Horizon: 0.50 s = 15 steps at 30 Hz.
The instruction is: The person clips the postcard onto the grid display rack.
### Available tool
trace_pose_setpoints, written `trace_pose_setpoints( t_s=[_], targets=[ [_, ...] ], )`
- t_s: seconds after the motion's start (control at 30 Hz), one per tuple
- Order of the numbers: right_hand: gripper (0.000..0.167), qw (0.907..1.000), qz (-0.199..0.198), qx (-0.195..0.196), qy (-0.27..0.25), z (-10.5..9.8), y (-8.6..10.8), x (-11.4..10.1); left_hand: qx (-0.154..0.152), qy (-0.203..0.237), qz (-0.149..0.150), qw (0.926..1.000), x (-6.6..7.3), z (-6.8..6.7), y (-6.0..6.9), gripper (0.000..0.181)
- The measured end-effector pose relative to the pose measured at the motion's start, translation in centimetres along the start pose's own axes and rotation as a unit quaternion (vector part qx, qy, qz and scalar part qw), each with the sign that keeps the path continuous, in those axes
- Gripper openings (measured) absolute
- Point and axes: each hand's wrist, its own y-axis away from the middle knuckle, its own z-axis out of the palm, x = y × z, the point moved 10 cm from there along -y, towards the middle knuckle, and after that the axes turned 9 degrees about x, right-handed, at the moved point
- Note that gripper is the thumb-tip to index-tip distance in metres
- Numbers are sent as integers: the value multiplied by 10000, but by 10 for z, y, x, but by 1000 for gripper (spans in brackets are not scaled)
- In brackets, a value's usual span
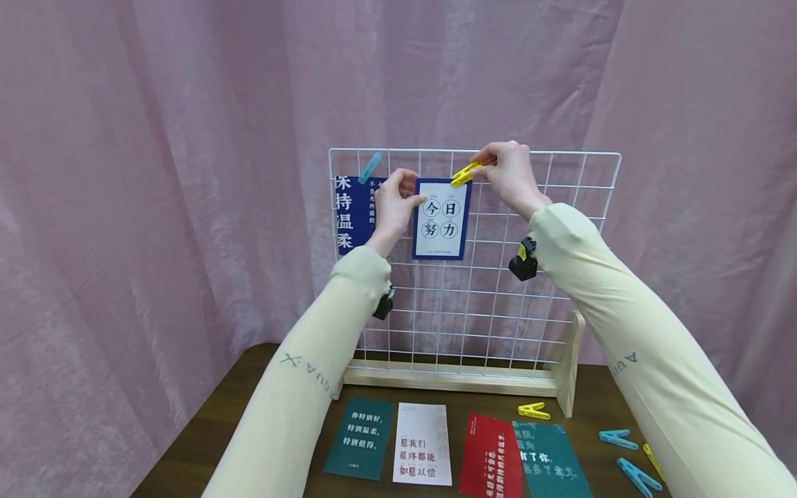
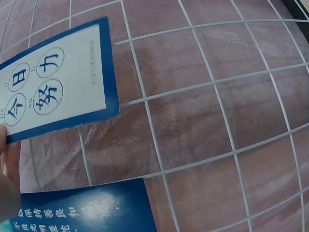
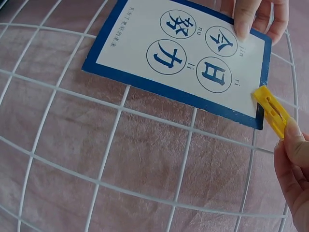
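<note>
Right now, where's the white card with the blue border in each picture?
Head: the white card with the blue border is just right of the middle, a little above centre.
Left wrist: it's at the upper left, tilted, and cut off by the left edge.
Right wrist: it's at the top, around the middle, tilted, and cut off by the top edge.
Shared landmark: the white wire grid behind the card.

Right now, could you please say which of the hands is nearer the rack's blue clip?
Left. The left hand is below-right of the blue clip; the right hand, farther right.
</note>
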Motion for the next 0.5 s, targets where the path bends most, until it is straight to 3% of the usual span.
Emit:
trace_pose_setpoints(
  t_s=[0.5],
  targets=[
    [20,9998,48,-176,38,5,1,-3,396,-71,113,9991,-1,-1,2,27]
  ],
)
